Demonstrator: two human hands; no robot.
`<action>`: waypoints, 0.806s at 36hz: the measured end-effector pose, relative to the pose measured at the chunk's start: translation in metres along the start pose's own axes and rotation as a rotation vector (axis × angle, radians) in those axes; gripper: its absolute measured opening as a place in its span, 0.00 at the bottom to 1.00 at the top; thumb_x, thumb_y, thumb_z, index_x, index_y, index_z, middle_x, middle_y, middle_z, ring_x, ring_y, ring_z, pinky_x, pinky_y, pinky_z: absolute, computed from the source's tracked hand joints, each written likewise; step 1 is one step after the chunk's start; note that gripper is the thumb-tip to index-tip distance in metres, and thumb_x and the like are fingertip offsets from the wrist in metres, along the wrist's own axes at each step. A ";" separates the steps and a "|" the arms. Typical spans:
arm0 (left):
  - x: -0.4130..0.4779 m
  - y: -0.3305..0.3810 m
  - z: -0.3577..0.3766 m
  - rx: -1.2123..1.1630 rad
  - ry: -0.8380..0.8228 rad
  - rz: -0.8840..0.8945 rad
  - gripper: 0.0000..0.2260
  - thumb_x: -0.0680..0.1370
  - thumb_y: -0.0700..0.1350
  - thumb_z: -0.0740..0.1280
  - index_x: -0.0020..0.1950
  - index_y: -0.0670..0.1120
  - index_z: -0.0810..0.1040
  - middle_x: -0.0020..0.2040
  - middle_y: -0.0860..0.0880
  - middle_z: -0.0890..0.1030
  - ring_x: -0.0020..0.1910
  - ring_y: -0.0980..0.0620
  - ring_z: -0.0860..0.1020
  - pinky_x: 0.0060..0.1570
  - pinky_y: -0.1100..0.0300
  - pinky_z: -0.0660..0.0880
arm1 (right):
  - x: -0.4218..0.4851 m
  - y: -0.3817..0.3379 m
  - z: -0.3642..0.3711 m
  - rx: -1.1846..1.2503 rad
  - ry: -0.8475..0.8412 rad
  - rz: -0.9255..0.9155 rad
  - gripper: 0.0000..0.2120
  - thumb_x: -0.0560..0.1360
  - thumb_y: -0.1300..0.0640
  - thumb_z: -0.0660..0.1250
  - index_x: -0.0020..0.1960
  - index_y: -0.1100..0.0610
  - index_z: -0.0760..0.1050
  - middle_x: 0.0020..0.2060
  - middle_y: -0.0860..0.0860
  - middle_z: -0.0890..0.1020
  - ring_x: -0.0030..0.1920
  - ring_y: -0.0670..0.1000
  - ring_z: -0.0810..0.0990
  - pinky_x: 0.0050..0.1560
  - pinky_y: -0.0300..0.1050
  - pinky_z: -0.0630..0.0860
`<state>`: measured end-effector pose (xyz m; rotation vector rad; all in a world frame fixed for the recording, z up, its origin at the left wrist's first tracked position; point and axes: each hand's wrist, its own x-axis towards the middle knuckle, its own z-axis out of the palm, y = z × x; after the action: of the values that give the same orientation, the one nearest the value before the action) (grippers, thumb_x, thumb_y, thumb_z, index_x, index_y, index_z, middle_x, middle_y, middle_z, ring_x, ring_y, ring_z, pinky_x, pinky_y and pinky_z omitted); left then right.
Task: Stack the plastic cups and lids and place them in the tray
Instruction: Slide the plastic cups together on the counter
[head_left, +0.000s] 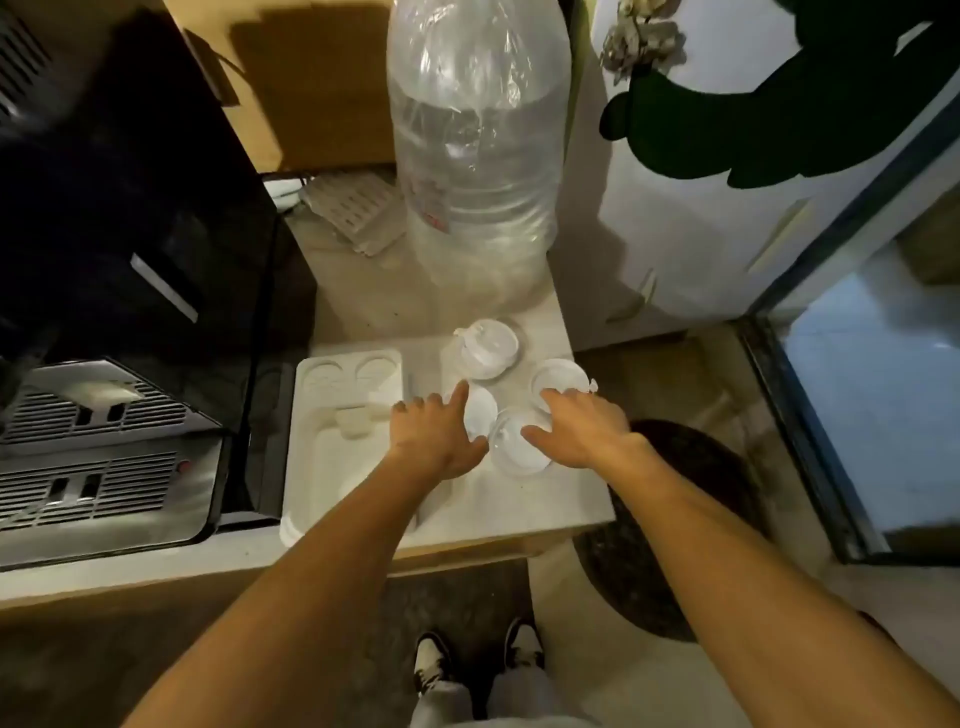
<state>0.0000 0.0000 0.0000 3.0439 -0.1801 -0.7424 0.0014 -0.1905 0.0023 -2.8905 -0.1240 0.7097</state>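
pale stone worktop (519, 499) fills the middle of the view, with a dark coffee machine (104, 415) to the left and a tall clear bag of stacked cups (475, 156) standing at the back. a white tray (322, 467) lies at the left part of the worktop, its long axis running away from the person. right of it sit four clear pieces close together: a far cup with a lid (485, 348), a right cup (558, 376), a near cup (517, 447) and a whitish lid or cup (480, 410) next to the tray. the left hand (436, 436) is spread, fingers reaching onto the whitish piece, thumb near the rim of the near cup. the right hand (582, 426) is also spread, fingers over the right cup and thumb at the near cup; neither hand appears to have closed on anything yet. the pieces lie directly under and just ahead of both hands, and the tray lies to their left, so the left hand is the nearer one for carrying a finished stack across.
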 end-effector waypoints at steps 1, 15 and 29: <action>0.002 0.000 0.000 0.007 -0.009 0.009 0.38 0.77 0.69 0.57 0.82 0.53 0.50 0.75 0.43 0.70 0.73 0.38 0.69 0.72 0.41 0.63 | 0.000 -0.001 0.000 -0.012 -0.006 0.002 0.29 0.78 0.37 0.59 0.71 0.55 0.65 0.65 0.56 0.75 0.60 0.59 0.77 0.50 0.52 0.74; 0.031 -0.001 0.025 0.012 -0.006 0.028 0.44 0.75 0.60 0.68 0.82 0.54 0.45 0.82 0.41 0.54 0.78 0.37 0.60 0.76 0.41 0.57 | 0.008 -0.009 0.036 0.013 -0.017 0.029 0.36 0.73 0.36 0.66 0.74 0.52 0.60 0.68 0.56 0.71 0.64 0.57 0.75 0.56 0.52 0.75; 0.046 -0.006 0.037 -0.024 0.005 0.072 0.39 0.74 0.55 0.73 0.79 0.53 0.56 0.81 0.43 0.54 0.77 0.39 0.59 0.73 0.44 0.63 | 0.010 -0.015 0.058 -0.005 -0.008 0.060 0.44 0.71 0.33 0.67 0.77 0.52 0.53 0.72 0.56 0.63 0.68 0.58 0.70 0.62 0.53 0.73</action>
<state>0.0247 0.0021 -0.0542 2.9984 -0.2772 -0.7261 -0.0179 -0.1670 -0.0504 -2.9077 -0.0400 0.7318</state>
